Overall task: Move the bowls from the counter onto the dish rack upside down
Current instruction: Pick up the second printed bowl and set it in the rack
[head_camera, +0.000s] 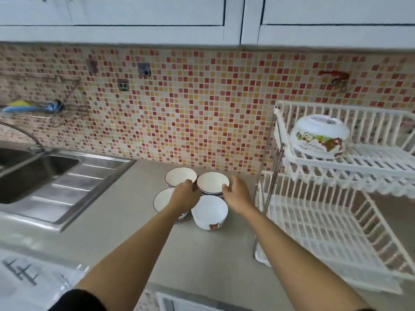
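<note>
Four white bowls stand upright in a cluster on the counter: a back left bowl [179,176], a back right bowl [213,182], a front left bowl [161,199] and a front right bowl [210,213] with a printed picture. My left hand [184,193] lies over the front left bowl. Its curled fingertips sit at the gap between the two back bowls, and its grip is hidden. My right hand [238,195] is spread beside the back right bowl, thumb at its rim. One printed bowl [320,135] rests upside down on the dish rack's upper shelf [359,162].
The white two-tier dish rack [314,221] stands at the right, with its lower shelf bare. A steel sink [33,176] with a drainboard and tap is at the left. A mosaic tile wall runs behind, with cupboards above. The counter's front edge is near my elbows.
</note>
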`<control>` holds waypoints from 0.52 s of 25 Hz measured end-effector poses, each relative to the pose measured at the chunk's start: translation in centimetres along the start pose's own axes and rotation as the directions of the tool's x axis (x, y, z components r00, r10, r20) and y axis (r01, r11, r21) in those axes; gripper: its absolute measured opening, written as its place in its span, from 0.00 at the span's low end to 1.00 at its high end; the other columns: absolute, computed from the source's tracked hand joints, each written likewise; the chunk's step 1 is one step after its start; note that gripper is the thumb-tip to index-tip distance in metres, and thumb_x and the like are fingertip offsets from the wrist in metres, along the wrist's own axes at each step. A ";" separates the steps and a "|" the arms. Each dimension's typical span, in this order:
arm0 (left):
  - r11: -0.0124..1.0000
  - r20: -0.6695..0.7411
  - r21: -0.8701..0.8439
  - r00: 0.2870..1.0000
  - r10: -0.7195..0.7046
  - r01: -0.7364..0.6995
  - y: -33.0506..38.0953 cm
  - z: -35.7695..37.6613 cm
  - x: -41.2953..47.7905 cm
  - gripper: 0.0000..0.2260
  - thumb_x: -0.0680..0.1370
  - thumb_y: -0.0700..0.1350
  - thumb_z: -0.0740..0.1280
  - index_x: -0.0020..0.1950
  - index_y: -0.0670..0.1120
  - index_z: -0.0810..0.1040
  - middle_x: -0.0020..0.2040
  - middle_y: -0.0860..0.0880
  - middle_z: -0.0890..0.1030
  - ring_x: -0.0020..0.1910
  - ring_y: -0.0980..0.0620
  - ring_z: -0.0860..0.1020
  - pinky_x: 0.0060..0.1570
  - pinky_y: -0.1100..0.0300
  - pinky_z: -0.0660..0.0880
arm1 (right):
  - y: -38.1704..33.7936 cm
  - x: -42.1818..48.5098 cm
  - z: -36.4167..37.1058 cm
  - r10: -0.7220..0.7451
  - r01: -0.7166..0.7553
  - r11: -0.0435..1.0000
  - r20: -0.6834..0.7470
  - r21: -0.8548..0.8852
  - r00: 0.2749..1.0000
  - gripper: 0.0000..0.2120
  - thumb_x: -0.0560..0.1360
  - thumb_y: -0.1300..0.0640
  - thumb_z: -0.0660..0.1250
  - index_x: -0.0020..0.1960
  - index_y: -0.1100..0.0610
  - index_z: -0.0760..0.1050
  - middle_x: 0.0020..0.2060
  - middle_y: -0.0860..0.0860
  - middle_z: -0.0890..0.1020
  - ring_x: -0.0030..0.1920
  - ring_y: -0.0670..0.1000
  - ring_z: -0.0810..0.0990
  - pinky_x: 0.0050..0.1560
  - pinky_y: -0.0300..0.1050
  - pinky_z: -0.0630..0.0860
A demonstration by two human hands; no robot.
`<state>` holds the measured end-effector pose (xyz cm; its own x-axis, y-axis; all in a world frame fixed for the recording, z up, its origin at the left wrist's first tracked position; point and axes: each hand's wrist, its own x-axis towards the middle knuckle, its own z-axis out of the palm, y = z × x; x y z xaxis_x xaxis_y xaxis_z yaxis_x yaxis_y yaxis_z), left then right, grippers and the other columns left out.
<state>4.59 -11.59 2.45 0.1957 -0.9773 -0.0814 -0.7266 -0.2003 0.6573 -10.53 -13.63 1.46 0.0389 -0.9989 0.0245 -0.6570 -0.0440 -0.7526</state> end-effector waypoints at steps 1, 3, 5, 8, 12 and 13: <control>0.999 0.030 -0.008 0.998 -0.053 0.053 -1.5 1.4 0.8 0.19 0.79 0.43 0.59 0.67 0.35 0.68 0.65 0.36 0.74 0.63 0.38 0.73 0.60 0.52 0.71 | 1.7 0.6 1.5 0.078 -0.078 0.997 0.003 0.026 0.997 0.24 0.79 0.54 0.58 0.72 0.63 0.61 0.71 0.60 0.66 0.69 0.58 0.68 0.65 0.46 0.66; 0.985 0.075 -0.029 0.983 -0.168 0.171 -4.1 4.2 2.3 0.18 0.79 0.44 0.59 0.64 0.35 0.69 0.64 0.35 0.74 0.61 0.37 0.74 0.59 0.51 0.74 | 4.8 2.0 4.1 0.224 -0.225 0.973 0.025 0.049 0.974 0.25 0.78 0.53 0.59 0.71 0.64 0.62 0.69 0.62 0.67 0.68 0.59 0.70 0.63 0.46 0.68; 0.965 0.097 -0.037 0.962 -0.256 0.260 -6.1 6.6 3.8 0.16 0.78 0.43 0.59 0.61 0.34 0.71 0.62 0.34 0.75 0.61 0.36 0.74 0.58 0.52 0.72 | 7.3 3.5 6.3 0.359 -0.361 0.932 0.071 0.023 0.931 0.29 0.78 0.50 0.59 0.73 0.66 0.58 0.70 0.62 0.67 0.70 0.60 0.68 0.66 0.47 0.66; 0.960 0.125 -0.057 0.956 -0.264 0.273 -7.9 9.4 5.7 0.18 0.78 0.42 0.58 0.66 0.36 0.70 0.64 0.36 0.75 0.64 0.37 0.73 0.59 0.54 0.70 | 10.1 5.2 9.9 0.445 -0.468 0.878 0.188 0.104 0.876 0.30 0.76 0.47 0.61 0.70 0.65 0.65 0.67 0.61 0.72 0.67 0.60 0.72 0.67 0.48 0.69; 0.943 0.154 -0.136 0.947 -0.284 0.304 -9.2 12.7 8.2 0.22 0.78 0.43 0.59 0.72 0.40 0.63 0.69 0.39 0.72 0.67 0.38 0.70 0.63 0.54 0.67 | 15.1 7.7 15.5 0.513 -0.562 0.805 0.250 0.192 0.821 0.34 0.66 0.44 0.65 0.65 0.64 0.71 0.60 0.62 0.79 0.59 0.60 0.79 0.60 0.53 0.76; 0.931 0.159 -0.140 0.935 -0.316 0.338 -9.3 13.2 8.6 0.22 0.78 0.43 0.59 0.72 0.39 0.64 0.69 0.39 0.72 0.67 0.38 0.70 0.63 0.54 0.68 | 14.7 7.5 15.3 0.504 -0.549 0.810 0.234 0.205 0.831 0.32 0.66 0.49 0.65 0.66 0.65 0.70 0.60 0.62 0.79 0.59 0.61 0.78 0.59 0.50 0.76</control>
<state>4.32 -19.06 -14.29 0.3082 -0.8618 -0.4028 -0.5180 -0.5072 0.6888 -8.35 -21.54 -19.46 -0.1229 -0.8497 -0.5127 -0.3992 0.5153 -0.7583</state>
